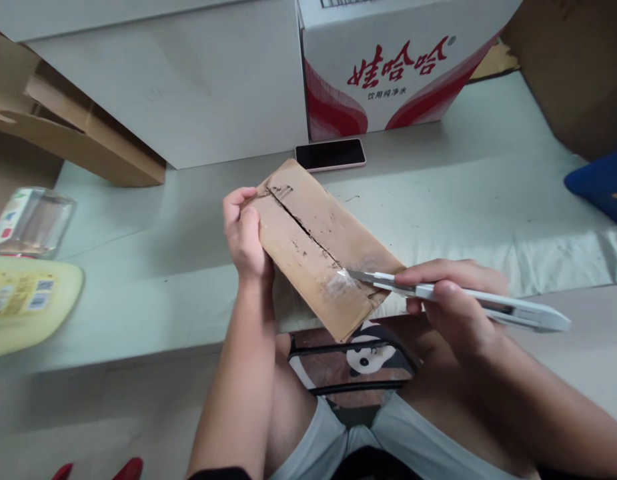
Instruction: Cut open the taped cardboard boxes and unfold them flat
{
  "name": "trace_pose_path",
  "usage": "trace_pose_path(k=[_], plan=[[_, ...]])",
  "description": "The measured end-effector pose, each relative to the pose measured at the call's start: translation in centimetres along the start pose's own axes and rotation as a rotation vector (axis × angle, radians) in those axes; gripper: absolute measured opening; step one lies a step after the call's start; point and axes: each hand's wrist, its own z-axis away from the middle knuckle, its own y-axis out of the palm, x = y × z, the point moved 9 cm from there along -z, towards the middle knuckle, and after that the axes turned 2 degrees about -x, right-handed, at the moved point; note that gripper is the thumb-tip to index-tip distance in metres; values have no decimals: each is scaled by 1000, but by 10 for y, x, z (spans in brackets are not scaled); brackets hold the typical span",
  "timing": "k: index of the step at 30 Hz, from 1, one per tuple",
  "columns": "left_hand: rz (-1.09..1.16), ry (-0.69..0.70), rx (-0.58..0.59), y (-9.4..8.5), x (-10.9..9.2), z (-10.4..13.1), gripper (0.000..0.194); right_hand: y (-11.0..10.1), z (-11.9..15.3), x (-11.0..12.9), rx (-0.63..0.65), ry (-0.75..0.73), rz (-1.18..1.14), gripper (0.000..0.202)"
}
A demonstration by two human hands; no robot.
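A small brown cardboard box (323, 233) is tilted in front of me, with a dark open seam running along its top face. My left hand (245, 233) grips its far left corner, thumb on top and the other fingers partly hidden behind the edge. In my right hand (455, 297) is a white utility knife (508, 308), its blade out. The blade tip meets the seam at the near right end, beside a crumpled patch of clear tape (342, 280). Scuffs and dark marks dot the cardboard around the slit.
Behind the box, a phone (331, 154) lies before a white-and-red carton (388, 73) and a plain white box (188, 87). At left are a clear container (35, 220) and a yellow bottle (31, 303). A blue object (601, 187) stands at right.
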Motion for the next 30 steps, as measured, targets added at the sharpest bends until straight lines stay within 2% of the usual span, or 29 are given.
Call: trace_pose_path(k=[3, 7, 9, 12, 15, 17, 22, 27, 30], plan=[[-6, -1, -5, 1, -1, 0, 25, 4, -1, 4, 56, -3, 35, 29], [-18, 12, -5, 3, -5, 0, 21, -9, 0, 5, -78, -21, 10, 33], [-26, 5, -12, 3, -5, 1, 20, -9, -1, 0, -87, 23, -28, 34], [-27, -7, -18, 2, -4, 1, 22, 2, -3, -4, 1, 98, -26, 35], [-15, -5, -13, 2, -3, 0, 24, 9, -4, 1, 88, 80, 35, 30], [-18, 4, -13, 1, -3, 0, 24, 7, -3, 3, 97, 70, 66, 29], [-54, 25, -17, 1, -4, 1, 21, -12, 2, -5, -8, 106, 6, 35], [-45, 16, -24, 2, -7, 3, 21, -3, -2, -8, 0, 145, -106, 31], [-34, 26, -35, -1, -8, 3, 22, -10, -7, -6, -101, 93, -259, 28]])
